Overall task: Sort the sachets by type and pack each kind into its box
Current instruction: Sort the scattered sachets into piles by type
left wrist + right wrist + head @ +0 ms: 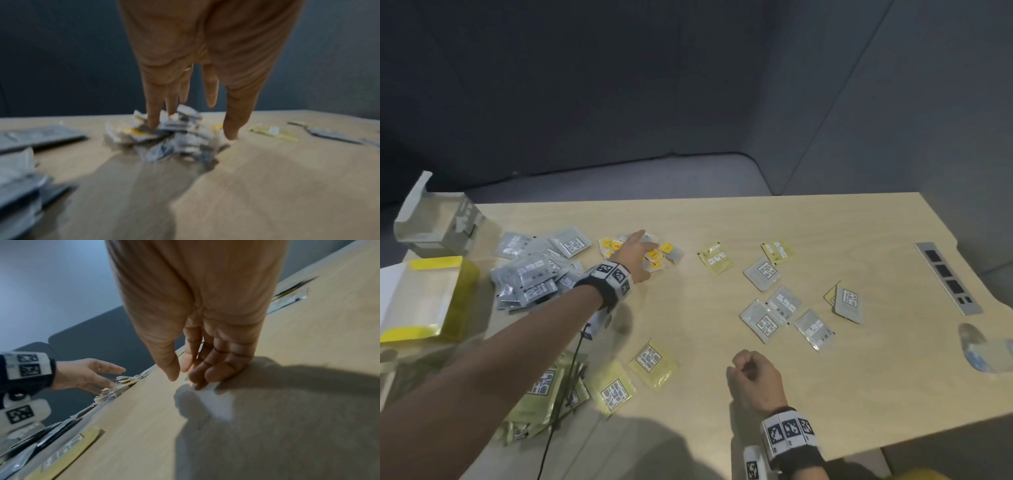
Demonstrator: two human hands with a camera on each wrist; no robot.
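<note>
My left hand reaches out over a small heap of crumpled yellow-labelled sachets. In the left wrist view its straight fingers touch the heap from above without gripping it. A pile of grey sachets lies left of that wrist. Pale yellow sachets lie under my left forearm. More grey and yellow sachets are scattered at the right. My right hand rests on the bare table, fingers loosely curled, holding nothing. An open yellow box and an open grey box stand at the far left.
A grey socket strip is set into the wooden table near its right edge. A clear plastic item lies at the right border. A black cable crosses the yellow sachets. Dark floor lies beyond the far edge.
</note>
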